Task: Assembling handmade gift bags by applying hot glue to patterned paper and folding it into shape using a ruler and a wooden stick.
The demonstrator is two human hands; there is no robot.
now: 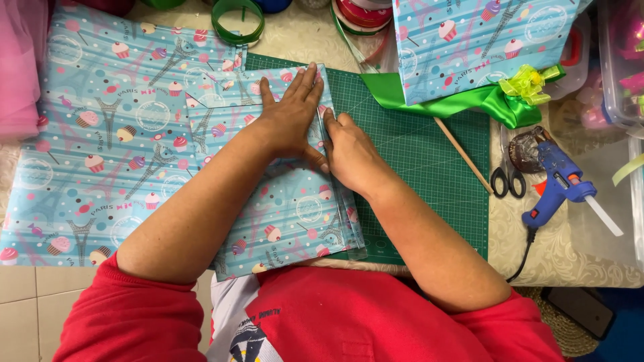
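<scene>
My left hand lies flat, fingers together, on a folded piece of blue patterned wrapping paper that rests on a green cutting mat. Beside it, my right hand presses its fingertips along the paper's right folded edge, thumb touching the left hand. The paper carries cupcakes and towers in pink and brown. Neither hand grips anything; both press down on the sheet.
A larger sheet of the same paper lies at the left. A finished paper bag with green ribbon bow stands at the back right. Scissors, a blue glue gun, a wooden stick and ribbon rolls lie around.
</scene>
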